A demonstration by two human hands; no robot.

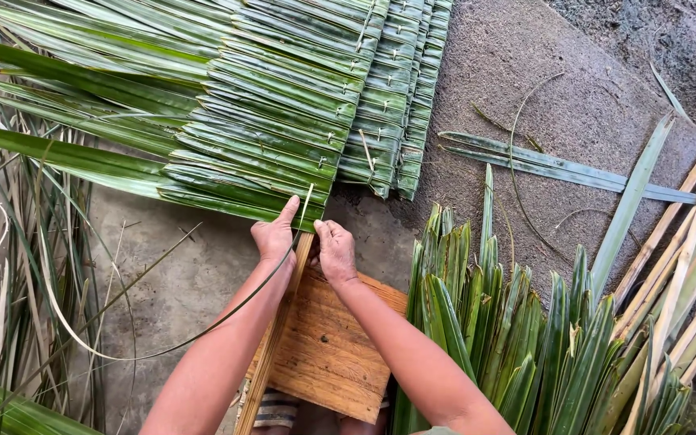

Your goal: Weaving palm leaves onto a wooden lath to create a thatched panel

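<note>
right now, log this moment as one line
left hand presses folded palm leaf onto thatch panel | right hand pinches beside it on wooden slat | loose leaf pile at right

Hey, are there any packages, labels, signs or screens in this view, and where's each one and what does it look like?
None in view: no package, label, sign or screen.
What shows instead is stitched green palm-leaf panel at the top, a wooden board under the arms, and loose green leaves at the right.
Left hand and right hand press at the panel's lower edge.
</note>
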